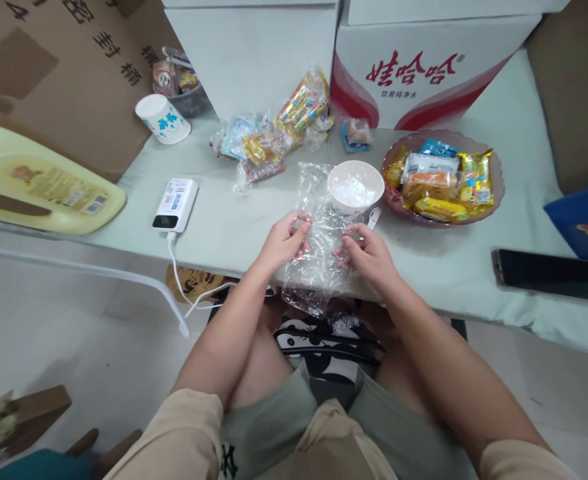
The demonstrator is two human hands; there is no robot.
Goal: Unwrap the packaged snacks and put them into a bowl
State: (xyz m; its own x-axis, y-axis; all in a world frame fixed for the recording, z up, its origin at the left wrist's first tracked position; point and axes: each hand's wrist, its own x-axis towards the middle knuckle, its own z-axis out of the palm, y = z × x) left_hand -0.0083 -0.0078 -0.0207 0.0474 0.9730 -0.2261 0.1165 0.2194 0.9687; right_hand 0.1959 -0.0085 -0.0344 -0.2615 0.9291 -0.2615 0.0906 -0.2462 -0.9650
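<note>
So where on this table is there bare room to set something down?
Between the white power bank and the left hand, and in front of the snack bowl, between the right hand and the black phone. It's crowded around the clear plastic bag and nearer paper cup, and among the snack packets.

1 head-worn camera looks forward and down from above lap (pixel 264 420) and table (pixel 234 230)

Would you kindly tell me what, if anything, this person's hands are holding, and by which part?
A clear plastic bag, by its two sides: the left hand grips its left side, the right hand its right.
</note>
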